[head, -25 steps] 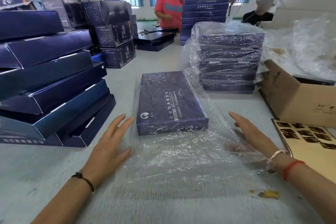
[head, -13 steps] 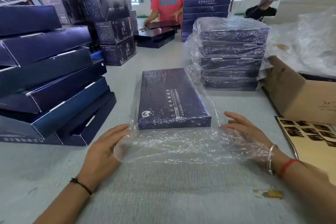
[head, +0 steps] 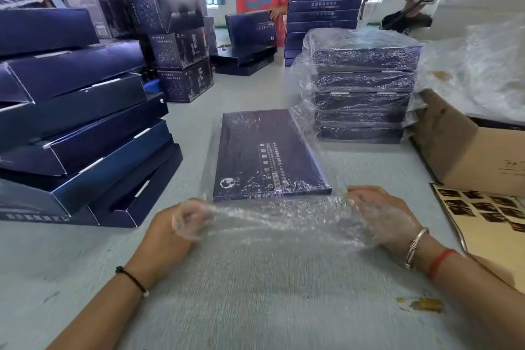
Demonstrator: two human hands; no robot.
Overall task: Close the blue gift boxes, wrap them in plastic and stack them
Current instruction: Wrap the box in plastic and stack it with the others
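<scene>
The flat dark-blue rectangular gift box [head: 268, 153] lies closed on the pale grey table [head: 255, 293], inside a clear plastic bag [head: 278, 216]. Left of the box leans a pile of open blue boxes [head: 76, 122]; right of it stands a stack of plastic-wrapped blue boxes [head: 363, 91]. Just in front of the box, the left hand [head: 173, 227] and right hand [head: 383, 216] each grip the bag's loose end with curled fingers.

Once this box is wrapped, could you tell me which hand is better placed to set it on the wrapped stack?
Probably the right hand: the wrapped stack stands right of the box, on its side.
</scene>
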